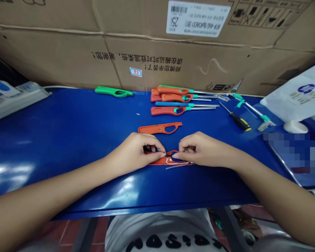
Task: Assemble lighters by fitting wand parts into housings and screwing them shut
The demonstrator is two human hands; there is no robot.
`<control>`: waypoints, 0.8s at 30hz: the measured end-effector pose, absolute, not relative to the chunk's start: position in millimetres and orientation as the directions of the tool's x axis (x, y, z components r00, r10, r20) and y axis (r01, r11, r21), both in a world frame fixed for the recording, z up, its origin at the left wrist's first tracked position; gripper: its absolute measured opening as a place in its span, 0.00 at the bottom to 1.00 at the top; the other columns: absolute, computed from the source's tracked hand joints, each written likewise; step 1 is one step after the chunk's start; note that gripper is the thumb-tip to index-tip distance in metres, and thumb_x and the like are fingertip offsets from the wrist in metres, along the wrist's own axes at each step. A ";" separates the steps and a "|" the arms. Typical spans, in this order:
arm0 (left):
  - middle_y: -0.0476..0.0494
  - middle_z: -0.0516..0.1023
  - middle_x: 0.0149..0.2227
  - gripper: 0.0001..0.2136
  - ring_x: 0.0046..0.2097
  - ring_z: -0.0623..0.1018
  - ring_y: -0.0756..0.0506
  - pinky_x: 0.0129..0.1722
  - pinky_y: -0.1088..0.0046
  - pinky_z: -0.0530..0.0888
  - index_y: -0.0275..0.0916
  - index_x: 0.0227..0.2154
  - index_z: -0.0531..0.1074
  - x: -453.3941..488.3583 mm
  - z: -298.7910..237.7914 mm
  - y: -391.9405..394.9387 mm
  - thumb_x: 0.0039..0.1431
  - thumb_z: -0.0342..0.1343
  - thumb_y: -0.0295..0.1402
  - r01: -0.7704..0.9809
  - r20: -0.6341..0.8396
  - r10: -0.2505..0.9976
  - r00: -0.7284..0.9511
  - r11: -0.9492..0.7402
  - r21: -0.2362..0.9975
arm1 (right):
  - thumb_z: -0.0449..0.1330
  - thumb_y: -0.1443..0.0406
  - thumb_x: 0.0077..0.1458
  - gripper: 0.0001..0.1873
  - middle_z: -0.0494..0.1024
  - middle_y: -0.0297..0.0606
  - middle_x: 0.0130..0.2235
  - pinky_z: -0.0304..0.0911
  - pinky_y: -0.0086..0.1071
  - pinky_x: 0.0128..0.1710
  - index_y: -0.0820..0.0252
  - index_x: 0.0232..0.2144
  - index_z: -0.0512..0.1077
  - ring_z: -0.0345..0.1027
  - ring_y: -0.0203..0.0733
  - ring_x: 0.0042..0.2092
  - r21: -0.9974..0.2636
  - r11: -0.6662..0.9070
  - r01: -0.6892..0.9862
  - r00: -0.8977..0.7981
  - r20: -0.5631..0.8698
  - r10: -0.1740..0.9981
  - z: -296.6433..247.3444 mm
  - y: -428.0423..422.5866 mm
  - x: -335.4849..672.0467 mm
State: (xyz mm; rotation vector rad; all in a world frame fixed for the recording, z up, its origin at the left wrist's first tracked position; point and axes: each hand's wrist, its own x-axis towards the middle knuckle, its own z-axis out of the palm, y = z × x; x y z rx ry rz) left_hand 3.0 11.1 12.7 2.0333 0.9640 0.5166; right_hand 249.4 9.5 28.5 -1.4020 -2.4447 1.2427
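Note:
An opened orange lighter shell half lies on the blue table, with white wires and a small black part in it. My left hand is closed, thumb and fingertip pinched at the left end of the black part. My right hand is also closed over the shell's trigger loop; its thumb tip is close to the black part's right end, but what it pinches is hidden. Just beyond my hands rests the other orange shell half, its hollow side showing.
Several assembled long-nosed lighters lie farther back. A green lighter shell is left of them. On the right are a screwdriver, a metal lighter tube and a white bag. A cardboard sheet stands behind.

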 end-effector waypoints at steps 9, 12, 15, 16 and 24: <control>0.45 0.85 0.33 0.05 0.33 0.82 0.47 0.32 0.76 0.76 0.36 0.34 0.82 2.9 14.4 17.6 0.57 0.62 0.29 0.420 -0.135 0.753 0.645 -0.201 0.885 | 0.58 0.57 0.62 0.20 0.62 0.27 0.22 0.45 0.30 0.26 0.60 0.21 0.65 0.52 0.31 0.25 -0.628 0.384 0.677 -0.636 -0.237 0.734 28.1 6.4 245.1; 0.45 0.86 0.36 0.07 0.36 0.83 0.47 0.36 0.74 0.77 0.37 0.37 0.82 2.2 14.3 17.2 0.59 0.60 0.28 0.400 -0.092 0.744 0.661 -0.246 0.883 | 0.58 0.57 0.63 0.19 0.65 0.28 0.23 0.47 0.29 0.27 0.60 0.22 0.66 0.56 0.31 0.26 -0.619 0.416 0.666 -0.654 -0.218 0.724 27.7 6.7 245.2; 0.45 0.85 0.34 0.08 0.35 0.83 0.47 0.36 0.74 0.78 0.37 0.39 0.81 3.0 11.3 15.4 0.59 0.62 0.32 0.392 -0.028 0.781 0.624 -0.283 0.875 | 0.57 0.57 0.64 0.19 0.65 0.27 0.24 0.48 0.29 0.27 0.60 0.23 0.66 0.57 0.31 0.27 -0.645 0.420 0.638 -0.673 -0.203 0.711 27.2 8.4 246.4; 0.45 0.85 0.33 0.07 0.34 0.82 0.48 0.36 0.74 0.78 0.37 0.39 0.81 3.4 10.1 14.8 0.59 0.62 0.32 0.392 -0.012 0.790 0.613 -0.291 0.873 | 0.57 0.57 0.64 0.19 0.64 0.27 0.24 0.48 0.29 0.27 0.60 0.23 0.65 0.56 0.31 0.26 -0.653 0.421 0.630 -0.678 -0.199 0.708 27.3 8.9 246.8; 0.46 0.85 0.34 0.05 0.35 0.82 0.47 0.37 0.74 0.78 0.38 0.36 0.81 3.6 6.4 14.3 0.60 0.61 0.30 0.394 -0.006 0.784 0.621 -0.305 0.867 | 0.58 0.58 0.64 0.19 0.63 0.27 0.23 0.48 0.29 0.27 0.59 0.22 0.64 0.56 0.31 0.26 -0.645 0.440 0.625 -0.690 -0.194 0.697 31.4 10.0 248.4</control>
